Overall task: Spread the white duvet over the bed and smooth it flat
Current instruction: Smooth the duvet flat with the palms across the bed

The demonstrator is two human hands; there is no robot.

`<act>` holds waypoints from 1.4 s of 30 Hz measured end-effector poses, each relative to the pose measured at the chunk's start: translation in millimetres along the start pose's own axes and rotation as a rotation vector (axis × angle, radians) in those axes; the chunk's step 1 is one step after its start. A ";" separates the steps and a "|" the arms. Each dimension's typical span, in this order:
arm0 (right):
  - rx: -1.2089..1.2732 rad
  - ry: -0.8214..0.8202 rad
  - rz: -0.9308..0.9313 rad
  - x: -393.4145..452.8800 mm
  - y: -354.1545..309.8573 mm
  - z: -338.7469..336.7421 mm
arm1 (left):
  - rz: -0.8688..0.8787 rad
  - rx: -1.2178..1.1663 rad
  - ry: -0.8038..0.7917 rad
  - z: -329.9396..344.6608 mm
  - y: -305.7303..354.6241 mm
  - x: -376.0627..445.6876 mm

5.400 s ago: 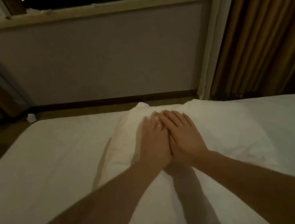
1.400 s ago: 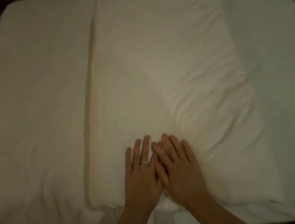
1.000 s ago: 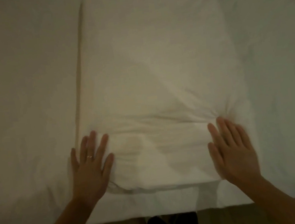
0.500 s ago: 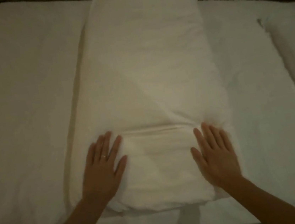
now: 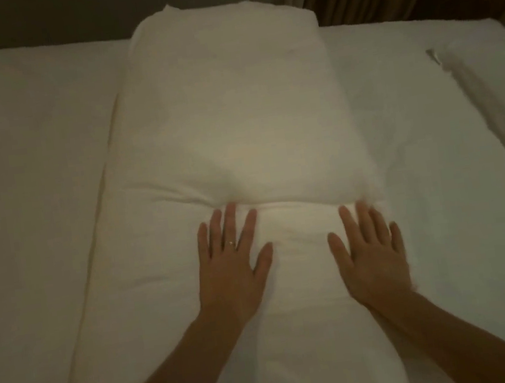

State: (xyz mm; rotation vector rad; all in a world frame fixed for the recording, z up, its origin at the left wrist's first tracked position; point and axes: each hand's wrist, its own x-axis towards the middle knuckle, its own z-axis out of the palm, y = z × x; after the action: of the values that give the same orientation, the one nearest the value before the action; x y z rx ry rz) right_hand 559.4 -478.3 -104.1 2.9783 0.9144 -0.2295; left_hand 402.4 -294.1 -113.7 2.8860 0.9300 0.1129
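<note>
Folded white duvet [image 5: 230,124] laid lengthwise down the middle of the bed [image 5: 26,174], from far edge to near edge, left hand [image 5: 232,267] and right hand [image 5: 370,253] pressed flat on it, fingers straight and spread, nothing gripped, a ring [image 5: 231,243] worn on the left hand.

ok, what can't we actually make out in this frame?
Head view only:
- duvet: near end hidden by the forearms and bottom edge.
- right hand: fingers motion-blurred.
- bed: both sides cut off by the frame.
- white bundle at right: too dim to identify.
</note>
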 end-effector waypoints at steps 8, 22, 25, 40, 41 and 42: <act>0.261 -0.285 0.263 -44.6 16.8 -38.3 | -0.160 -0.157 -0.145 -27.5 51.9 -50.7; 0.253 -0.393 -0.009 -3.3 90.9 -118.8 | -0.150 -0.051 -0.595 -109.1 128.0 20.7; 0.307 0.038 -0.138 -18.2 139.5 -243.4 | 0.071 -0.154 -0.220 -225.1 175.7 44.7; 0.205 0.347 0.360 -183.0 300.9 -435.3 | 0.886 -0.088 -0.169 -385.2 391.5 67.6; 0.217 0.337 0.416 -189.0 310.3 -429.8 | 0.935 -0.070 -0.181 -385.7 409.5 72.5; 0.234 0.335 0.465 -192.1 319.8 -423.6 | 0.979 -0.050 -0.174 -383.4 425.9 79.4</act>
State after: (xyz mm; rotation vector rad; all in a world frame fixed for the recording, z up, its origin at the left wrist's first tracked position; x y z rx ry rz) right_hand 638.3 -824.8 334.4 3.3978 0.1848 0.1909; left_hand 672.9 -560.9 322.5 2.9347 -0.5456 -0.0423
